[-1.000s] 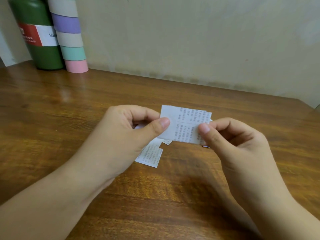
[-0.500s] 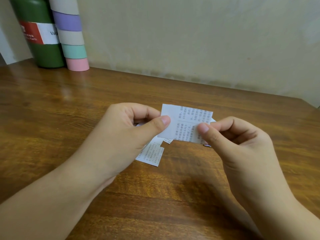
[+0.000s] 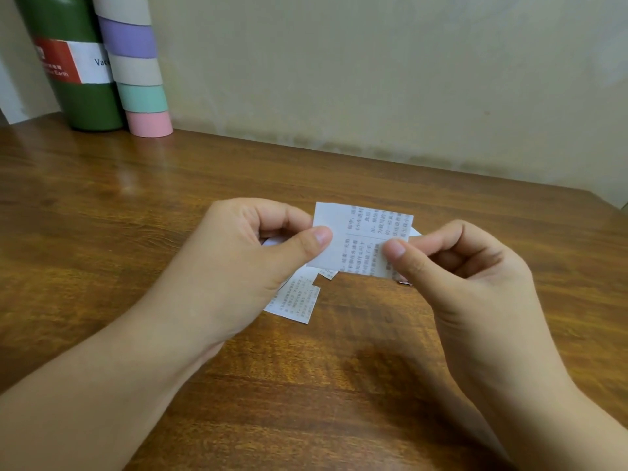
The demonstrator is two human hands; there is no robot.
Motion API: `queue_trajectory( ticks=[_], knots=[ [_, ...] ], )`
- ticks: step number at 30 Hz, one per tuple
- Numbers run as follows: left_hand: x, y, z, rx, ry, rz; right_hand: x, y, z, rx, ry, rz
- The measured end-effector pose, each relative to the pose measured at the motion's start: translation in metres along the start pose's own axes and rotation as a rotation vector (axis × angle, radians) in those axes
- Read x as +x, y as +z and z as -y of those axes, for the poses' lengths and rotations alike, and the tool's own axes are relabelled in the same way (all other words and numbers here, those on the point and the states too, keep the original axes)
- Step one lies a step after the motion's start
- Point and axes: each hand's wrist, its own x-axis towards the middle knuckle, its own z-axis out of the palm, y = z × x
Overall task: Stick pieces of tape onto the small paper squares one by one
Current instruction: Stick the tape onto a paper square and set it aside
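Your two hands hold one printed paper square point(image 3: 360, 241) just above the wooden surface point(image 3: 339, 351). The left hand point(image 3: 244, 266) pinches the square's left edge between thumb and curled fingers. The right hand point(image 3: 465, 283) pinches the lower right corner the same way. The square sits level, print side up. A white corner peeking out at its right edge may be a second sheet behind it, though that cannot be told for certain.

More paper pieces point(image 3: 295, 300) lie on the surface under and just beside the left hand. A small dark bit point(image 3: 404, 283) rests on the surface below the right thumb; what it is cannot be told. A stack of tape rolls point(image 3: 136, 66) stands well apart at the far left, touching a green bottle point(image 3: 74, 73).

No tape shows on the held square or on either hand, so this looks like the readying step.

To do it well, keep both pinches at the margins so the middle stays bare for the tape. Hold the paper taut and flat. If two sheets are stuck together, slide them apart with the thumbs first.
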Motion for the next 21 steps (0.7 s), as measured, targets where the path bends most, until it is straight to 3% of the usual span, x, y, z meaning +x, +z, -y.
queue_trajectory(
  ticks=[3,7,12,15,18,21],
  knots=[
    [0.000,0.000,0.000,0.010,0.002,-0.006,0.003,-0.003,-0.003,0.069,0.065,0.012],
    [-0.001,0.000,-0.001,0.036,-0.004,-0.001,0.002,-0.005,-0.005,-0.074,0.100,0.140],
    [-0.001,-0.009,-0.001,0.368,0.160,-0.074,0.004,-0.008,0.002,0.072,0.241,0.093],
    [-0.002,-0.010,-0.003,0.531,0.310,-0.010,0.006,-0.009,0.004,0.141,0.366,0.124],
    [-0.001,-0.008,0.001,0.463,0.317,0.023,0.004,-0.005,0.002,0.096,0.425,0.158],
    [-0.001,-0.007,0.005,0.341,0.217,-0.054,0.005,-0.006,-0.003,-0.050,0.326,0.087]
  ],
)
